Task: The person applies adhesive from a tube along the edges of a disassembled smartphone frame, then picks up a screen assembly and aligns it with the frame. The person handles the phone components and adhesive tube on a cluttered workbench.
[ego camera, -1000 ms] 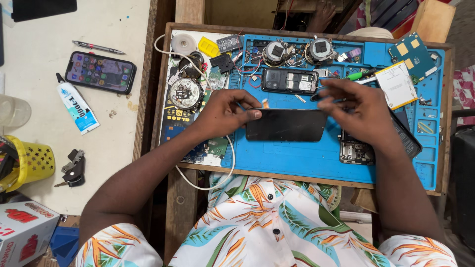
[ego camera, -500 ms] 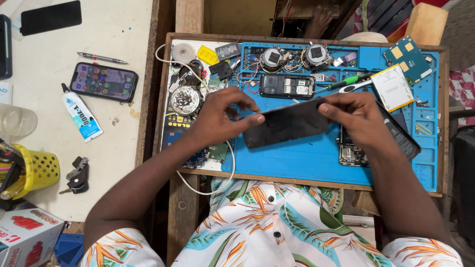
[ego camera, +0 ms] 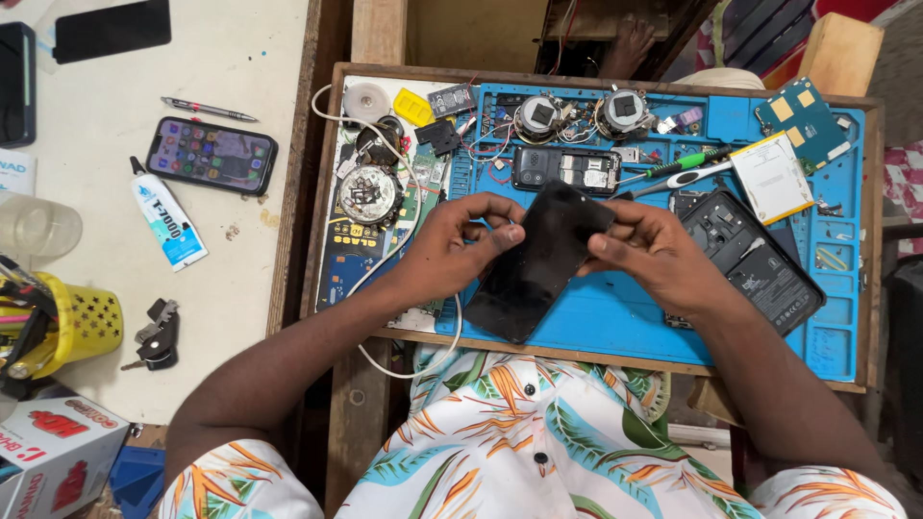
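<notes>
Both my hands hold a black phone screen panel (ego camera: 535, 264) tilted above the blue repair mat (ego camera: 615, 317). My left hand (ego camera: 457, 245) grips its left edge with thumb on the glass. My right hand (ego camera: 654, 255) pinches its upper right end. An opened phone body (ego camera: 760, 259) lies on the mat just right of my right hand. Another small opened phone (ego camera: 565, 169) lies beyond the panel.
A wooden tray (ego camera: 327, 192) frames the mat, holding circuit boards, a speaker part (ego camera: 369, 192), screwdrivers (ego camera: 673, 168), a white battery (ego camera: 772, 178) and a white cable. On the white table left lie a lit phone (ego camera: 212, 156), a glue tube (ego camera: 168, 223), a pen, keys and a yellow cup (ego camera: 82, 327).
The panel lay flat on the mat under my hands. I have lifted it and turned it from horizontal to a steep diagonal, its lower end toward me.
</notes>
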